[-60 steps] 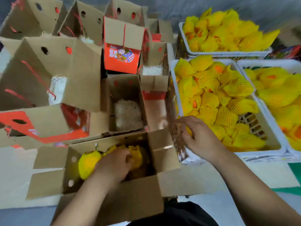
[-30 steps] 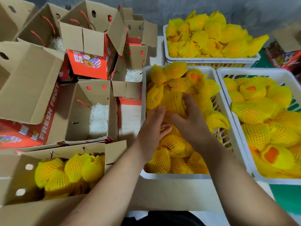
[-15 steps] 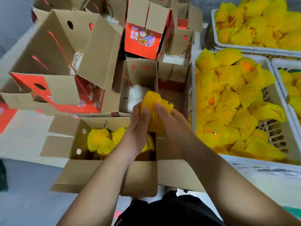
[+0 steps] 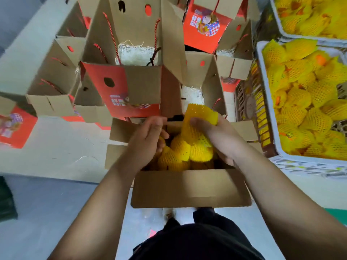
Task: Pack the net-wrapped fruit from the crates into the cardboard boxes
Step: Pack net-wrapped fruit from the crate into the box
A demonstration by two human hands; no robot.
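Mid-drop here; my right hand (image 4: 216, 136) has its grip clamped round a net-wrapped fruit (image 4: 199, 121) above the cardboard box (image 4: 189, 188); left hand (image 4: 148, 137) relaxed, holding nothing; next I'd guess wedge it in gently.

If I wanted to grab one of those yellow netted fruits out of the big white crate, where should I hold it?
Probably around the fat middle, coming straight down from above. The fruits lie heaped in the crate, so only their tops show and the walls block the sides. The loose net ends look floppy, so fingers round the belly seem safer, as the right hand holds its fruit.
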